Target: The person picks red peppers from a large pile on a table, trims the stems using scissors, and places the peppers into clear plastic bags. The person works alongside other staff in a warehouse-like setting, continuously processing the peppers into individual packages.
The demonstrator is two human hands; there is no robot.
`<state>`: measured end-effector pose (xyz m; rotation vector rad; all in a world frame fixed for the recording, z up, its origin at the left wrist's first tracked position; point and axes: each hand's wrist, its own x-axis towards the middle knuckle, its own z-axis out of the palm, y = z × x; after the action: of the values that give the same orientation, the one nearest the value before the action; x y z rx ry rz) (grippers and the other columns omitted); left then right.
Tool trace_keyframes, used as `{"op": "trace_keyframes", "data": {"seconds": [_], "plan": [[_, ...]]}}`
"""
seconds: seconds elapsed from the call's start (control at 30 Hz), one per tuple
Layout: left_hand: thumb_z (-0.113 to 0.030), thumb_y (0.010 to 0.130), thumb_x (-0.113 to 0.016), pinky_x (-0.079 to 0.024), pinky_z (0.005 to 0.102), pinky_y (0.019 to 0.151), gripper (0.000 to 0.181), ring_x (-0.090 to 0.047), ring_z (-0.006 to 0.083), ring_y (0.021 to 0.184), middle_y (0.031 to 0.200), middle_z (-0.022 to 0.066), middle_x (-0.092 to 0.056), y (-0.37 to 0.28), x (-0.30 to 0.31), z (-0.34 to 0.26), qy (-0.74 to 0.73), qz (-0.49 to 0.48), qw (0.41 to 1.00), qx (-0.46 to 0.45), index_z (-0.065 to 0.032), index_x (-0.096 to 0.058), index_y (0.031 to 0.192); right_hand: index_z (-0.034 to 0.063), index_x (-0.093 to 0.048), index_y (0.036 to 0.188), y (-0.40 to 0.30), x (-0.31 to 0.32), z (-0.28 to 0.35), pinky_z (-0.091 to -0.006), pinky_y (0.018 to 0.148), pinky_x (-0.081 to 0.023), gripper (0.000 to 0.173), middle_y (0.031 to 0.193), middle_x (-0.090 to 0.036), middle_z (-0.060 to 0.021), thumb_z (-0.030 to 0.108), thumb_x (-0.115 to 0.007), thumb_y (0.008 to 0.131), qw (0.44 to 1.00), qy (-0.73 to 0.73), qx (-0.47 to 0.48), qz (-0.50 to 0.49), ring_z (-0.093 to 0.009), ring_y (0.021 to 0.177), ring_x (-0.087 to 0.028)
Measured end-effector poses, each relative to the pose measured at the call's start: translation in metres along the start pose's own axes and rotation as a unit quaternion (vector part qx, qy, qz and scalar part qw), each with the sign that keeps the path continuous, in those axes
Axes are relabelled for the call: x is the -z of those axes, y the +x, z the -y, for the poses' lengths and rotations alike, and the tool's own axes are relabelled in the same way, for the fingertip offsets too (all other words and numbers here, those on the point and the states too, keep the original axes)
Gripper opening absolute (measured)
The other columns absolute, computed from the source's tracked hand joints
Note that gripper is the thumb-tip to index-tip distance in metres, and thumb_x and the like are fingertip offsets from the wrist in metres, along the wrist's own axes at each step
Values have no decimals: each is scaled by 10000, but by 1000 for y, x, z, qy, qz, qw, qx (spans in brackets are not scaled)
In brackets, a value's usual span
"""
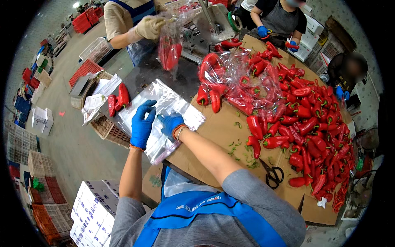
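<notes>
A stack of clear plastic bags [168,95] lies at the table's left edge, under both my blue-gloved hands. My left hand [142,125] is over the stack's left side, its fingers curved and apart with nothing visible between them. Across from it, my right hand [171,124] rests on the bags with its fingers pointing left; whether it pinches the film is hidden. Beyond the left hand lie a few red peppers [123,95]. Ahead and right, clear film partly covers bagged red peppers [243,103].
A large heap of red peppers [308,120] spreads over the cardboard [216,136] at right. Black-handled scissors [273,176] lie near me, beside green stem trimmings [251,162]. Opposite, a person's gloved hand [151,27] holds bagged peppers [169,54]. Another person [279,21] holds scissors and a pepper.
</notes>
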<state>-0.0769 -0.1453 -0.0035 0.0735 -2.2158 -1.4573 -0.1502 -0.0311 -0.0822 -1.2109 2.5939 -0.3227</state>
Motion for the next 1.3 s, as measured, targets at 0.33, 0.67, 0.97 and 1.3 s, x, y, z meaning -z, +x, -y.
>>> {"op": "trace_keyframes", "data": {"seconds": [0.33,0.67,0.97,1.3], "plan": [[-48,825,-646,-462,339,886,111,-591,265,1040,1076,122,-640,-14,-17,7,169,-15,982,-83,-24,-638,934,102,-501,1279,64,-63,-2,-421,933,-429,412,1233,-558,-153,190,-454,879,931,316,59,-170,-269,1103,-552],[-105,897,-595,-458,299,849,140,-587,173,967,1033,90,-652,1,-7,10,23,-76,996,46,-19,-643,996,188,-443,1368,22,-7,3,-485,1070,-293,533,1424,-409,-113,287,-527,851,990,-16,49,-135,-346,1304,-373],[-269,927,-496,-445,373,866,256,-590,183,1049,1163,44,-637,39,45,75,-419,-56,860,288,-118,-606,1103,65,-622,1108,-97,38,-20,-376,844,-481,239,1031,-639,-147,119,-530,894,829,355,26,-431,-299,965,-614],[-250,968,-412,-375,469,1016,357,-481,315,1220,1232,157,-566,107,81,-1,-490,64,861,118,-13,-547,1198,86,-597,1149,-92,-37,-61,-399,919,-461,332,1180,-578,-115,129,-559,822,949,70,40,-306,-312,1114,-531]]}}
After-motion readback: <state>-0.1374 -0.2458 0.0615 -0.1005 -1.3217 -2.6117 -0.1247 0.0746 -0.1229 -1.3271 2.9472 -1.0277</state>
